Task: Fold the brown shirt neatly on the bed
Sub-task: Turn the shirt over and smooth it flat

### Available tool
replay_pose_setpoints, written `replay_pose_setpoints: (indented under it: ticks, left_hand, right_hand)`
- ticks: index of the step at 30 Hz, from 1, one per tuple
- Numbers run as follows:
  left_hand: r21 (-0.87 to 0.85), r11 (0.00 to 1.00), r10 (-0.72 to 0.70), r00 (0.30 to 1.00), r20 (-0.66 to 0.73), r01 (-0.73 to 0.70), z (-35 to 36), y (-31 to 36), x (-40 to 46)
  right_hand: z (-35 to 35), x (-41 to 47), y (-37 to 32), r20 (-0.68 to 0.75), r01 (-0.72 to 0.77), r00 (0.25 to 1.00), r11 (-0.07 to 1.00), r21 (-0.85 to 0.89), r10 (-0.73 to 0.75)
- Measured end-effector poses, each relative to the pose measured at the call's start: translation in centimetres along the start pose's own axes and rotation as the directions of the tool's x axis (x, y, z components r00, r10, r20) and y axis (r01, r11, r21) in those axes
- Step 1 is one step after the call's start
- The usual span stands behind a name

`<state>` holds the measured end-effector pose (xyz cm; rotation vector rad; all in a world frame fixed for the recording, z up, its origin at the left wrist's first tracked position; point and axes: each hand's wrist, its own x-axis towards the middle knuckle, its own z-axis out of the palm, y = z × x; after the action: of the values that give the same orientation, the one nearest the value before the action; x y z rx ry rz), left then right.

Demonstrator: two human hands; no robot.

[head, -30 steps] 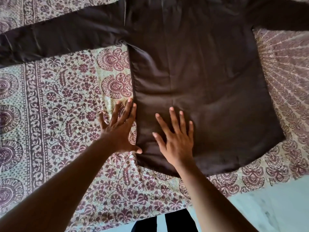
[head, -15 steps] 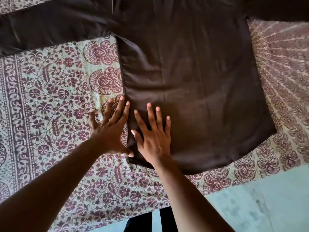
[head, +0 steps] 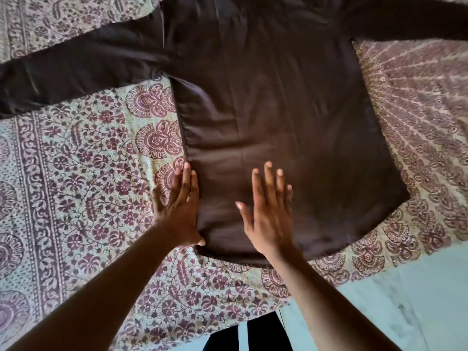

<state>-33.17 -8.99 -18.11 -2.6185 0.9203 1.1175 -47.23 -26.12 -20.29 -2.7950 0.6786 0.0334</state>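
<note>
The brown shirt lies spread flat on the bed, hem toward me, both long sleeves stretched out to the left and right. My left hand rests flat along the shirt's left side edge near the hem, fingers together, thumb at the bottom corner. My right hand lies palm down on the lower part of the shirt, fingers spread and slightly blurred. Neither hand grips the cloth.
The bed is covered by a cream sheet with maroon floral print. Its near edge runs diagonally at the bottom, with pale floor beyond it at the lower right. My dark trouser legs show at the bottom.
My right hand has slid to the right across the lower shirt, away from the left hand. The left hand's fingers have closed together along the shirt's edge.
</note>
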Motion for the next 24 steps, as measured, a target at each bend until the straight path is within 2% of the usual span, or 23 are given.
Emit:
replay_pose_setpoints:
  ticks: [3,5,8,9,11,14,16,17,19,21,24]
  left_hand:
    - [0.012,1.000,0.025,0.999,0.034,-0.026,1.0,-1.0,0.3]
    - [0.003,1.000,0.031,0.998,0.054,-0.031,1.1,-1.3,0.3]
    - [0.005,1.000,0.025,1.000,0.014,-0.025,1.0,-1.2,0.0]
    - [0.000,1.000,0.017,1.000,-0.007,-0.017,1.0,-1.1,-0.2]
    - [-0.004,1.000,0.009,1.000,-0.026,-0.010,0.9,-0.9,-0.4]
    - [0.012,1.000,-0.014,1.000,-0.021,0.015,0.7,-0.7,-0.6]
    - [0.009,1.000,-0.024,1.000,-0.010,0.024,0.6,-0.5,-0.6]
    - [-0.008,1.000,-0.030,0.999,-0.012,0.030,0.8,-0.5,-0.6]
    - [-0.045,0.998,-0.040,0.999,-0.025,0.039,1.1,-0.5,-0.4]
    - [-0.074,0.996,-0.043,0.999,-0.031,0.041,1.3,-0.5,-0.3]
    - [-0.087,0.996,-0.028,1.000,-0.014,0.027,1.5,-0.7,-0.1]
  right_hand:
    - [3.3,5.8,-6.8,0.043,0.278,0.959,0.959,0.057,-0.281]
    - [4.3,8.2,-8.3,0.080,0.346,0.934,0.937,0.042,-0.349]
    - [3.8,8.0,-3.6,0.104,0.346,0.936,0.934,-0.095,-0.336]
    - [3.0,7.2,-0.9,0.108,0.268,0.961,0.953,-0.140,-0.254]
    - [1.0,4.8,5.2,0.056,-0.017,0.998,0.981,-0.193,0.028]
    - [-1.4,1.0,11.2,0.071,-0.399,0.909,0.908,-0.132,0.410]
    - [-2.0,1.0,11.4,0.063,-0.524,0.847,0.848,-0.073,0.528]
    - [-2.0,1.8,10.2,0.029,-0.515,0.855,0.855,-0.055,0.517]
    - [-1.2,4.7,5.9,-0.069,-0.345,0.938,0.937,-0.061,0.341]
    - [0.5,8.7,0.1,-0.124,-0.061,0.991,0.997,-0.050,0.054]
    - [3.0,13.9,-7.7,-0.050,0.313,0.949,0.950,0.010,-0.312]
